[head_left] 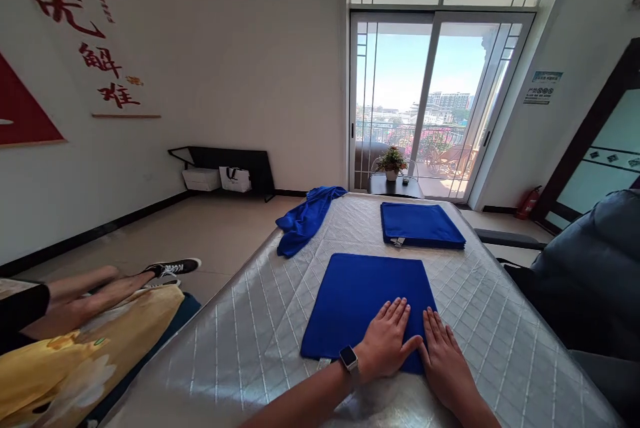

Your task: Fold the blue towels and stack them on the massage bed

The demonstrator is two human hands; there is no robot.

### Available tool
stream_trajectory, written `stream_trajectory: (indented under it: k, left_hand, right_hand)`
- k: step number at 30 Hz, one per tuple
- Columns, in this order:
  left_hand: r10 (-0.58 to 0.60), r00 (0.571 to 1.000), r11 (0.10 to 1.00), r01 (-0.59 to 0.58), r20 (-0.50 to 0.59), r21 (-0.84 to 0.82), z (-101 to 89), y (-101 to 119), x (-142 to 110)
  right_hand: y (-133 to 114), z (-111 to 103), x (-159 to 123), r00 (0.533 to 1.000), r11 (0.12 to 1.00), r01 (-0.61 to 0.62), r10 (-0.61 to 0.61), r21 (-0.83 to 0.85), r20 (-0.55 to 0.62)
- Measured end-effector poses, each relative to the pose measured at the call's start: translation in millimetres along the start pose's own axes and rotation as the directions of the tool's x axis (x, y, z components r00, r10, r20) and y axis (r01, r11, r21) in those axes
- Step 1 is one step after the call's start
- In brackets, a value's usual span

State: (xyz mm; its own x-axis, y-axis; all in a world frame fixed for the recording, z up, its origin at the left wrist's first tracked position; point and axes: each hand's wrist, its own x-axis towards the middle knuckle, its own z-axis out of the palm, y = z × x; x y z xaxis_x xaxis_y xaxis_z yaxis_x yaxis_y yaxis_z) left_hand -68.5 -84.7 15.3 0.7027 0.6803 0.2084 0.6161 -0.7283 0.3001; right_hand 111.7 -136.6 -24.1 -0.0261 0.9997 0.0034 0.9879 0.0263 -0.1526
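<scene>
A flat blue cloth (350,301), squared off with a white tag at its near edge, lies before me on the silver quilted table cover (260,341). My left hand (387,345), with a watch on the wrist, rests palm down on its right part, fingers stretched out. Along the right edge of the cloth my right hand (443,351) lies flat, partly on the cover, its thumb close to the left one. Farther back is a neat stack of folded blue cloths (423,223) with white tags showing. A crumpled blue cloth (307,218) droops over the far left edge.
At the left, a person's legs (95,295) stretch out beside a yellow patterned cloth (100,355). A dark padded seat (595,261) stands close on the right. Beyond the table's far end are a potted plant (392,161) on a small table and a glass sliding door (390,81).
</scene>
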Motion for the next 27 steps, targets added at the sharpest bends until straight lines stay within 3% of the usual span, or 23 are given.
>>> stream_trajectory:
  k: [3, 6, 9, 12, 15, 19, 24, 27]
  left_hand:
    - [-0.050, 0.998, 0.999, 0.050, 0.027, 0.011, -0.9, -16.1, -12.3]
    - [-0.164, 0.986, 0.984, 0.162, 0.021, 0.076, -13.0, -50.2, -44.2]
    - [-0.320, 0.947, 0.936, 0.321, -0.031, 0.143, -25.9, -86.0, -85.6]
    - [-0.443, 0.894, 0.878, 0.447, -0.063, 0.173, -32.0, -108.3, -119.4]
    - [-0.475, 0.877, 0.857, 0.480, -0.073, 0.188, -31.1, -114.9, -134.0]
    - [-0.460, 0.882, 0.859, 0.470, -0.096, 0.201, -27.6, -113.1, -132.3]
    - [-0.474, 0.877, 0.854, 0.480, -0.081, 0.201, -30.9, -108.1, -129.1]
    - [-0.494, 0.869, 0.849, 0.491, -0.038, 0.196, -38.4, -108.0, -129.7]
  right_hand:
    - [-0.6, -1.3, -0.7, 1.000, 1.000, -0.013, 0.013, -0.006, 0.009]
    - [-1.7, -2.0, -0.6, 0.999, 0.999, -0.034, 0.034, 0.004, -0.001]
    - [-1.7, -0.5, -0.3, 0.999, 0.999, -0.037, 0.037, 0.015, -0.010]
    - [-0.2, 2.8, -0.1, 0.999, 0.999, -0.033, 0.033, -0.003, -0.004]
    - [3.6, 3.7, 1.4, 0.999, 0.999, -0.035, 0.035, -0.014, 0.022]
    - [9.7, -9.0, 14.5, 0.997, 0.999, -0.015, 0.017, -0.028, 0.075]
    - [8.1, -35.6, 58.1, 0.999, 0.999, 0.020, -0.019, -0.038, 0.042]
    - [6.3, -33.4, 82.6, 1.000, 1.000, -0.019, 0.019, -0.024, 0.016]
